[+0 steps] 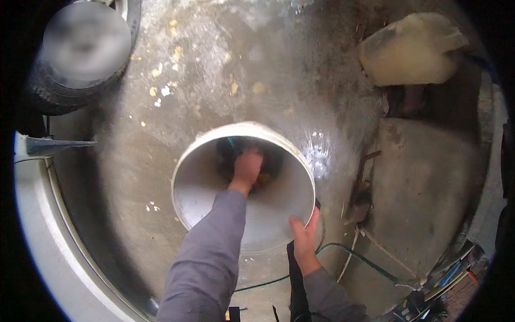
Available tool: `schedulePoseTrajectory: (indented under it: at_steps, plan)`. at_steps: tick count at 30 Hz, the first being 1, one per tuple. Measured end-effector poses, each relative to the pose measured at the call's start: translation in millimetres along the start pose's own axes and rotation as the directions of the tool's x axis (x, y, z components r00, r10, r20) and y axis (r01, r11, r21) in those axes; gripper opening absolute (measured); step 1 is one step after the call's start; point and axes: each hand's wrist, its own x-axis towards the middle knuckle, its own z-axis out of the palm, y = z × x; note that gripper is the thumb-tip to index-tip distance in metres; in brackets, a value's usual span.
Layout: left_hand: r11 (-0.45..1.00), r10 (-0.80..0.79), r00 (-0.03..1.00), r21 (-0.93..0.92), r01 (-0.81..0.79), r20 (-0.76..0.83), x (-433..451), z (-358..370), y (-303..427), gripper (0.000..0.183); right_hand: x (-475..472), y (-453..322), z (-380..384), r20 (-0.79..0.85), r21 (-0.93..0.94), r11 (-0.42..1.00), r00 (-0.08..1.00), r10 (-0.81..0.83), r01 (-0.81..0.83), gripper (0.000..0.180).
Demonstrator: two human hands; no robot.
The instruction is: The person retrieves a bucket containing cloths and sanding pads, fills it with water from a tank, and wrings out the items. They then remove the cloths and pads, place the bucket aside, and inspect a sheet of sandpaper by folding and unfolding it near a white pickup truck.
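Note:
A large white plastic bucket (277,237) is tilted with its open mouth towards me, in the lower middle of the view. My left hand (249,163) reaches deep inside it; the fingers are blurred and turned away, so what they touch cannot be made out. Dark contents and a small orange-red thing (263,180) lie at the bucket's bottom, near that hand. My right hand (305,237) grips the bucket's rim at its lower right, the thumb inside the wall and the fingers outside.
A car's pale body panel (80,257) curves along the left edge, with a tyre (60,96) above it. A yellowish container (410,52) stands at upper right. A green hose (362,259) crosses the concrete floor (249,88). Tools and cords (446,281) lie at lower right.

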Motion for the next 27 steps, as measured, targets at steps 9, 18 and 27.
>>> schedulePoseTrajectory:
  at_steps: [9, 18, 27]
  plan:
    - [0.883, 0.121, 0.913, -0.378, -0.278, -0.389, -169, -289, 86, 0.032, -45, -33, -28, -0.065, -0.268, 0.949, 0.979, -0.192, 0.168, 0.064]
    - [0.583, 0.303, 0.903, -0.689, -0.430, -0.306, -235, -391, 97, 0.036, -60, -64, 60, 0.521, 0.343, 0.621, 0.693, 0.499, -0.705, 0.063]
    - [0.394, 0.252, 0.953, -0.881, -0.261, -0.169, -264, -400, 20, 0.024, -38, 7, 80, 0.467, 0.269, 0.806, 0.803, 0.370, -0.527, 0.047]
